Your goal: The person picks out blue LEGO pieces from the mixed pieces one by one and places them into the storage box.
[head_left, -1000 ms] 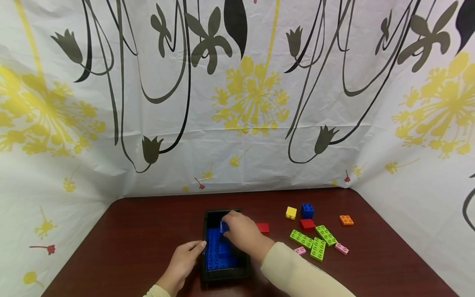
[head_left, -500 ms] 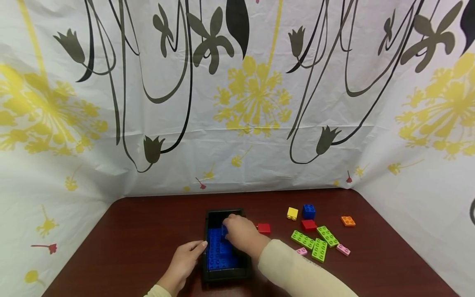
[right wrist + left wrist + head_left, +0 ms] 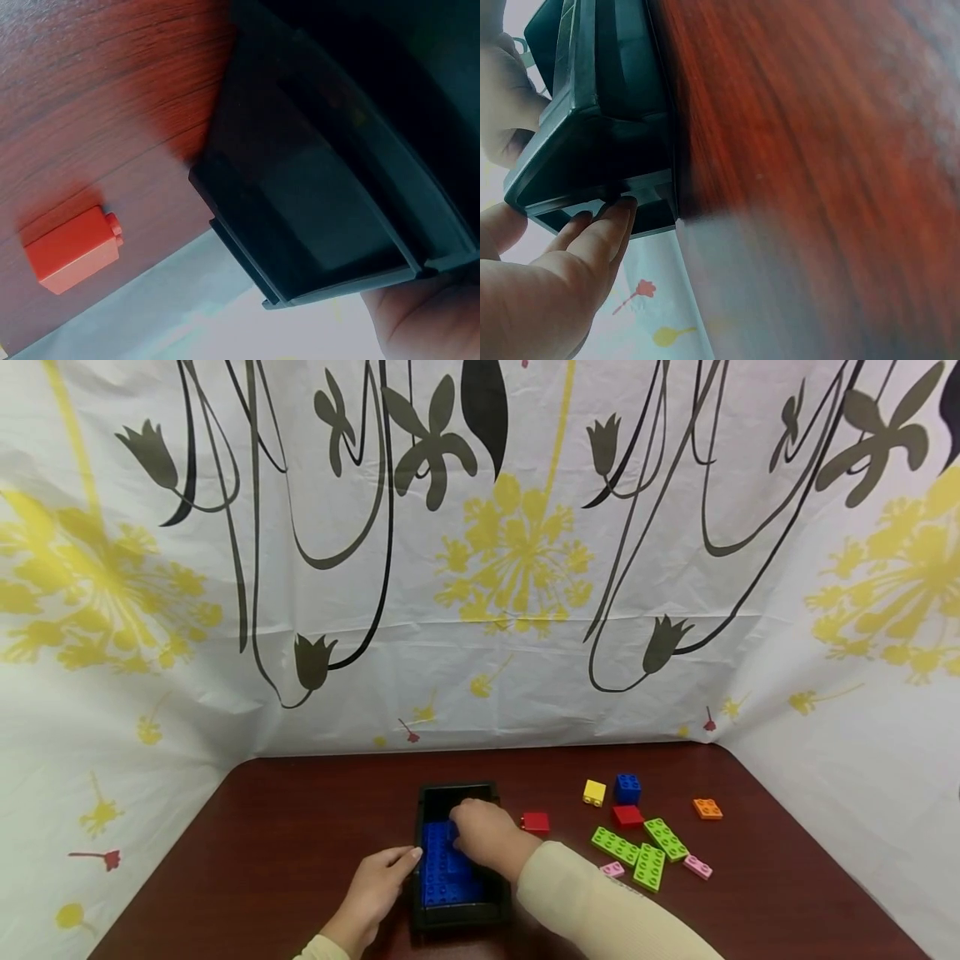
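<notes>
A black plastic box stands on the table with blue toy building bricks laid inside it. My left hand grips the box's left wall. In the left wrist view, the thumb is at the rim and the fingers lie along the outer side. Over the right wall reaches my right hand, its curled fingers down in the box on a blue brick, which they mostly cover. The right wrist view shows mainly the box's outer wall, hiding the fingertips.
A red brick lies right of the box. Farther right are yellow, blue, another red and orange bricks, several lime green ones and pink ones. A patterned sheet surrounds the table.
My right hand has sunk slightly lower into the box with the blue brick, which shows less now. The left hand keeps its grip on the box. The head view has shifted slightly.
</notes>
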Demonstrator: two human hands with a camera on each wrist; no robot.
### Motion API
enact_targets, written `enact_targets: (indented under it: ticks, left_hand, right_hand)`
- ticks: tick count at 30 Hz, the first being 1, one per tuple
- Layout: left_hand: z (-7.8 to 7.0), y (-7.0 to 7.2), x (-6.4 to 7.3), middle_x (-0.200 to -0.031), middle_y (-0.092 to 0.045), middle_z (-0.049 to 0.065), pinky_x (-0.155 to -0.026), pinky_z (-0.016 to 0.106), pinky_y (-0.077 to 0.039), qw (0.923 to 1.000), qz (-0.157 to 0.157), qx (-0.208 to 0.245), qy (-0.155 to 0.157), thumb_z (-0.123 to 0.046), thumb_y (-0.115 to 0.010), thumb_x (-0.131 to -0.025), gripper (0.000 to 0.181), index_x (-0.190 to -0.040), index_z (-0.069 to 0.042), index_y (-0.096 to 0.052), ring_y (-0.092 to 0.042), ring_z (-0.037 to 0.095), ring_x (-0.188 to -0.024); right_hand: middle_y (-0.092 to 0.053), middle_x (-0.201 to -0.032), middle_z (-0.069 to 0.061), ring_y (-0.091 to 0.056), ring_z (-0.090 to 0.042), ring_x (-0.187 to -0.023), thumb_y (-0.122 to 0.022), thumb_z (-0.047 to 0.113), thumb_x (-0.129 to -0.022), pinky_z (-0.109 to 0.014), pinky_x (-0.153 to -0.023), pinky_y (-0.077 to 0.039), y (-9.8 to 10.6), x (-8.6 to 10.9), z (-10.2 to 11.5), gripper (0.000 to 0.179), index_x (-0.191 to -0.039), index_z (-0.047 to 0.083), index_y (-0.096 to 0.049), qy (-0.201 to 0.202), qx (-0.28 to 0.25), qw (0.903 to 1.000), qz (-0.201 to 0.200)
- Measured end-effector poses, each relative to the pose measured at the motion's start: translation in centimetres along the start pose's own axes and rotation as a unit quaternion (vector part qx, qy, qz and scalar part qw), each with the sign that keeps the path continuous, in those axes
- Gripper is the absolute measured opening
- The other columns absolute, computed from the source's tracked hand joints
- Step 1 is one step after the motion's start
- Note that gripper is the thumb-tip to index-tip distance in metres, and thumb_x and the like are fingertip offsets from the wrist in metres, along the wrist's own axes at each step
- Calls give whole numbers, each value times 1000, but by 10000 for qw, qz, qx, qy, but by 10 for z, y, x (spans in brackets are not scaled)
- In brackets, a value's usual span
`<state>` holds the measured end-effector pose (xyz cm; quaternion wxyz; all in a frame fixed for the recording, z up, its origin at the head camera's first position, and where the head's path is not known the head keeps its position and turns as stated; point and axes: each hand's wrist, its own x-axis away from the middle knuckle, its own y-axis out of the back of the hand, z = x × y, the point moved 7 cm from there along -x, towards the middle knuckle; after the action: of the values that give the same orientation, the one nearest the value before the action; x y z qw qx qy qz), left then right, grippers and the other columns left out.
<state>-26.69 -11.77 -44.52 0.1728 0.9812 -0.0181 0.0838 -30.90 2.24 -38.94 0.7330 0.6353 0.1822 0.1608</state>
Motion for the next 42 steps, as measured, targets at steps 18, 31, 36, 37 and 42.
enact_targets:
  ticks: [18, 31, 36, 37, 42]
  left_hand:
    - [0, -1, 0, -129, -55, 29, -89, 52, -53, 10000, 80, -25, -7, -38, -54, -99, 56, -130, 8, -55, -56, 44, -114]
    - [-1, -1, 0, -128, -56, 28, -89, 52, -53, 10000, 29, -33, -43, -38, -54, -99, 55, -130, 8, -56, -55, 44, -115]
    - [0, -1, 0, -128, -56, 29, -89, 52, -53, 10000, 45, -38, -21, -39, -55, -98, 56, -130, 8, -55, -56, 44, -114]
    - [0, -1, 0, -128, -55, 29, -88, 52, -53, 10000, 47, -36, -17, -39, -55, -98, 57, -130, 8, -55, -56, 44, -113]
    - [1, -1, -1, -129, -55, 29, -89, 53, -53, 10000, 53, -27, 18, -39, -55, -98, 57, -130, 9, -55, -56, 45, -113]
  right_hand:
    - [-68, -114, -7, -64, -18, -105, -70, 19, -89, -35, -87, -57, -6, 1, -1, 31, -116, 5, -69, -65, -356, 9988, 341]
    - [-70, -104, -4, -58, -7, -76, -63, 19, -94, -32, -80, -59, -8, 1, 1, 23, -111, 6, -71, -16, -337, 9979, 551]
    - [-70, -99, -4, -56, -8, -70, -61, 19, -95, -30, -75, -59, -9, 0, 1, 22, -109, 6, -71, -39, -281, 9983, 515]
    - [-70, -101, -4, -57, -8, -72, -61, 20, -95, -31, -76, -59, -10, 0, 2, 23, -110, 6, -70, -46, -252, 9983, 521]
    - [-70, -106, -3, -64, -9, -86, -59, 23, -96, -34, -84, -58, -14, -2, 3, 27, -118, 9, -68, -74, -14, 9985, 550]
